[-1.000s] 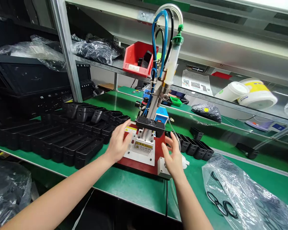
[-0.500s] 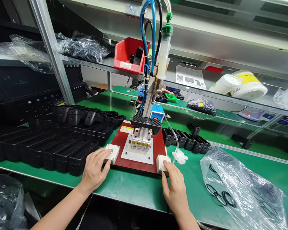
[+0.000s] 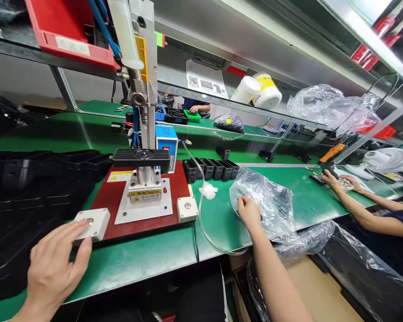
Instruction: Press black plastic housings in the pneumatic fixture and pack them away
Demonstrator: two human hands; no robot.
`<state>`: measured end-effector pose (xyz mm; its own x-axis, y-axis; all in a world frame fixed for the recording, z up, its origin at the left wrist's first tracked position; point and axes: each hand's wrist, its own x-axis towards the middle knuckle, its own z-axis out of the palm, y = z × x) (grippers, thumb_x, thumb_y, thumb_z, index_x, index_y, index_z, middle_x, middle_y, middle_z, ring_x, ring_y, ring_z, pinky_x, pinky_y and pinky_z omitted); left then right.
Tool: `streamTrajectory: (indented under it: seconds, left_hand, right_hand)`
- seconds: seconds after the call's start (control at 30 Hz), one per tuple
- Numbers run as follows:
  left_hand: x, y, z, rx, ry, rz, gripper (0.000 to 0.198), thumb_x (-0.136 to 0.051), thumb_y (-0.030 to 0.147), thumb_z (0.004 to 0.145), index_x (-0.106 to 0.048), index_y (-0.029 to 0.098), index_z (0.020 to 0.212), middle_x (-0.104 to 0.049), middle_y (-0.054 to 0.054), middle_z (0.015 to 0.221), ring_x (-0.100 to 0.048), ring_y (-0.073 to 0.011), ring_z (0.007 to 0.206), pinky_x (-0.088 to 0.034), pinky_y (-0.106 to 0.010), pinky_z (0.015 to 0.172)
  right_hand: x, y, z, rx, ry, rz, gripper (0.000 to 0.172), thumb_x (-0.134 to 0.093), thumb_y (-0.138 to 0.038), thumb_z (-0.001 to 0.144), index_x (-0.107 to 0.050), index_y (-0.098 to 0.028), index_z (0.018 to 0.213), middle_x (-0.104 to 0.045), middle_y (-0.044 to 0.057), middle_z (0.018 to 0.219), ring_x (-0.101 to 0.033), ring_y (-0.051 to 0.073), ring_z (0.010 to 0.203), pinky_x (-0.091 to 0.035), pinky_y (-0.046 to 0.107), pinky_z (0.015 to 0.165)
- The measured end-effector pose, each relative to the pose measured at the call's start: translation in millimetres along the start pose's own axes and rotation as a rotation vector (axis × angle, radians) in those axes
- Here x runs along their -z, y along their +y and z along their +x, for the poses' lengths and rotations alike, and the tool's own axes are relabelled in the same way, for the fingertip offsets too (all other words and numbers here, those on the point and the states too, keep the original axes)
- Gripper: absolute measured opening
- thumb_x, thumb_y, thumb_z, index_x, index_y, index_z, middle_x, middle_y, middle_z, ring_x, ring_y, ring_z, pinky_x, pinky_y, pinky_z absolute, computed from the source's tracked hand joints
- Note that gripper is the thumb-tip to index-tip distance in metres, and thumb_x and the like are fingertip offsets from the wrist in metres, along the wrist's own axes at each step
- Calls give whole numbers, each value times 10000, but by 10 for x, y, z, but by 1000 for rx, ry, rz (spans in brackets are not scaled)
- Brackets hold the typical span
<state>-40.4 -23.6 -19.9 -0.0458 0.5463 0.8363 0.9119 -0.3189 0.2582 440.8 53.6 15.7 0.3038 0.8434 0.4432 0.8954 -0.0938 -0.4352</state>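
Touching a button box [image 3: 100,222] with the left hand [image 3: 53,259], a clear plastic bag [image 3: 275,192] with the right hand [image 3: 250,212]

The left hand grasps nothing: its fingers lie forward over the white box, fingertips at the round metal button, thumb pointing toward the box's near side. The right hand has its fingers drawn together at the left part of the bag; whether they pinch the film or something within it, I cannot tell. A dark curved edge shows beside those fingers, and faint round outlines [image 3: 283,208] show through the bag farther right.

Between the hands, the ribbed black part [image 3: 127,157] lies crosswise on top of the metal post [image 3: 146,175], below the upright syringe [image 3: 124,33]. The post stands on a red base [image 3: 109,197], with a second button box [image 3: 187,212] at its right front corner, untouched. Just beyond that box, black housings [image 3: 213,170] stand in a row; more dark housings [image 3: 36,197] crowd the green bench [image 3: 137,257] at left. Well to the right, a co-worker's hands [image 3: 332,181] hold a dark object.
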Motion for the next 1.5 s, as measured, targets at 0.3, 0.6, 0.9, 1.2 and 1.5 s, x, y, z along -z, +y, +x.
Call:
streamTrajectory:
  seconds: [0.3, 0.6, 0.9, 1.2, 1.5]
  left_hand:
    - [-12, 5, -17, 42, -8, -67, 576, -556, 282, 846, -437, 469, 1378, -588, 94, 1306, -572, -317, 1155, -436, -570, 1001]
    - [-31, -8, 46, -69, 44, -66, 337, -582, 237, 842, -599, 242, 1178, -668, -84, 1124, -626, -305, 1024, -487, -518, 933]
    - [0, -18, 56, -57, -4, -113, 321, -552, 144, 872, -545, 201, 1188, -623, -113, 1163, -575, -261, 1109, -492, -462, 939]
    - [45, -4, 73, -33, 0, -170, 300, -527, 145, 885, -560, 204, 1177, -623, -105, 1172, -575, -239, 1131, -523, -426, 946]
    - [22, -24, 61, -8, 19, -203, 310, -545, 146, 867, -586, 216, 1166, -632, -90, 1175, -582, -241, 1130, -523, -418, 958]
  right_hand:
    - [99, 500, -93, -108, -205, -143, 112, -671, -243, 798, -693, -157, 868, -680, 31, 804, -633, 177, 775, -476, 351, 785]
    - [317, 15, 59, -55, 68, -33, 182, -581, -320, 752, -683, -169, 746, -676, 84, 742, -588, 223, 665, -457, 368, 657]
    - [463, -2339, 176, 700, 262, 602, 104, -613, -305, 871, -696, -246, 850, -685, 37, 877, -647, 176, 790, -539, 309, 662]
    - [134, -2920, 222, 979, 130, 288, 206, -494, -236, 937, -698, -234, 963, -711, 55, 961, -640, 209, 913, -510, 373, 819]
    - [182, -2995, 120, 1080, 129, 45, 442, -491, -329, 952, -469, -209, 1377, -445, 133, 1462, -423, 292, 1338, -422, 459, 984]
